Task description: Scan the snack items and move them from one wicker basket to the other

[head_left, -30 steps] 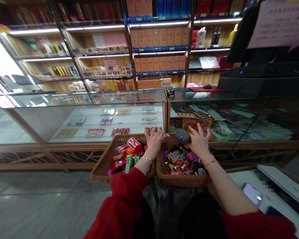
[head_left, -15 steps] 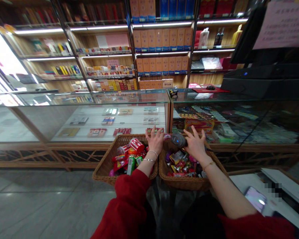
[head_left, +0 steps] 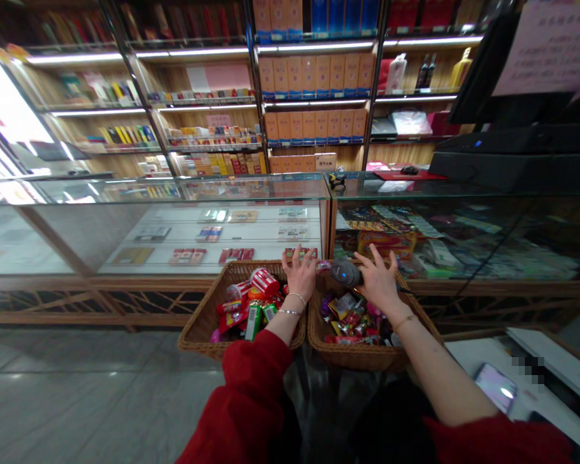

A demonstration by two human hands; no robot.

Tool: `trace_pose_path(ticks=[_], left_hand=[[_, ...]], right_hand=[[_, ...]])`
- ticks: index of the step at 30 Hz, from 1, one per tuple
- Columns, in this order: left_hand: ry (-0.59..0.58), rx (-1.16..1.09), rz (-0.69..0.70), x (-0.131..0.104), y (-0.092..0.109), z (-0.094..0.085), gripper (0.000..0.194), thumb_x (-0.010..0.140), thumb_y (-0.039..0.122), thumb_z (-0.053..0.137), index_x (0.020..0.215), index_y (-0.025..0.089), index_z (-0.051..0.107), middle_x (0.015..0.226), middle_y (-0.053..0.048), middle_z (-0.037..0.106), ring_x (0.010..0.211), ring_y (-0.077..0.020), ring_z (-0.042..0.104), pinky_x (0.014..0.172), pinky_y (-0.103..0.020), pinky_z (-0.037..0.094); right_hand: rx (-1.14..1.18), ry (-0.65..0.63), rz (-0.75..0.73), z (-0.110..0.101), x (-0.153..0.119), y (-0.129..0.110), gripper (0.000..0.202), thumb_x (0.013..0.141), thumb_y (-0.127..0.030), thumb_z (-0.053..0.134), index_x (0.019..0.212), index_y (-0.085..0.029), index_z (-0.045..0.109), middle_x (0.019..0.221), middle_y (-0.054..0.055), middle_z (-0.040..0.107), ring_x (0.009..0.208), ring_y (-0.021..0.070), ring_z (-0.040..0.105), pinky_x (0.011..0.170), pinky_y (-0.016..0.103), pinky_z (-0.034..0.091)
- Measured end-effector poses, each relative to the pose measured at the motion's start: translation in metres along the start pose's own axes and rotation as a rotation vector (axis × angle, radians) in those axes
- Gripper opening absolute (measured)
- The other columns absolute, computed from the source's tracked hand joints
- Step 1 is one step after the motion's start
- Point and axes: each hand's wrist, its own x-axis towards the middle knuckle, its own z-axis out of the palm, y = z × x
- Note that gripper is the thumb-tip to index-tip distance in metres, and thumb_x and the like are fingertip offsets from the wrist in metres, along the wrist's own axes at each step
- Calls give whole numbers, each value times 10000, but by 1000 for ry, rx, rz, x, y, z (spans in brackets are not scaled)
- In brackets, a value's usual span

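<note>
While the wall shelving fills the back of the shop with rows of orange boxes and other packaged goods, the long glass display case runs in front of it, with small flat packs laid out on its white inner shelf. Its right-hand section holds a jumble of coloured boxes behind the glass, and a black monitor stands on top at the far right. Below the case, two wicker baskets sit side by side, touching: the left basket holds red and green snack packets and a red-and-white striped can, while the right basket is full of small mixed sweets in bright wrappers. A white bench at the lower right carries a phone with its screen lit. Both arms reach forward in red sleeves pushed back from the forearms. The left hand rests with fingers spread at the far rim where the two baskets meet, bracelets at its wrist. The right hand, fingers also spread and holding nothing, lies over the far end of the right basket, just beside a grey handheld scanner showing a small blue light.
</note>
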Motion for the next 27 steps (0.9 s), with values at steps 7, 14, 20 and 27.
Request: trace_pose_path(ticks=[7,14,20,27], left_hand=[[-6,9,-5,0,1,-1,330,960,197,538,1211,347,691,1548,27,532,1547,-320,253,1244,-696,52],[-15,2,-11,0,1,-1,347,941,178,547,1201,354,694,1552,25,527,1553,-312,242,1244,-697,54],[-9,0,-9,0,1,0,354,952,177,524,1212,350,692,1552,24,527,1551,-311,245,1247,-690,50],[-12,10,-8,0,1,-2,359,944,172,522,1209,344,692,1556,26,523,1552,-310,243,1249,-688,49]], right_hand=[[4,-3,-3,-1,0,0,240,748,-154,588,916,-220,746,1443,42,629,1517,369,295,1177,740,131],[15,15,-14,1,-1,1,239,753,-166,588,923,-224,747,1439,50,631,1521,368,287,1181,740,121],[11,0,-4,0,-1,1,231,762,-171,588,924,-220,745,1442,40,630,1522,366,287,1186,735,129],[17,2,-8,-2,0,-1,244,760,-166,583,925,-222,753,1421,52,646,1514,366,308,1180,741,138]])
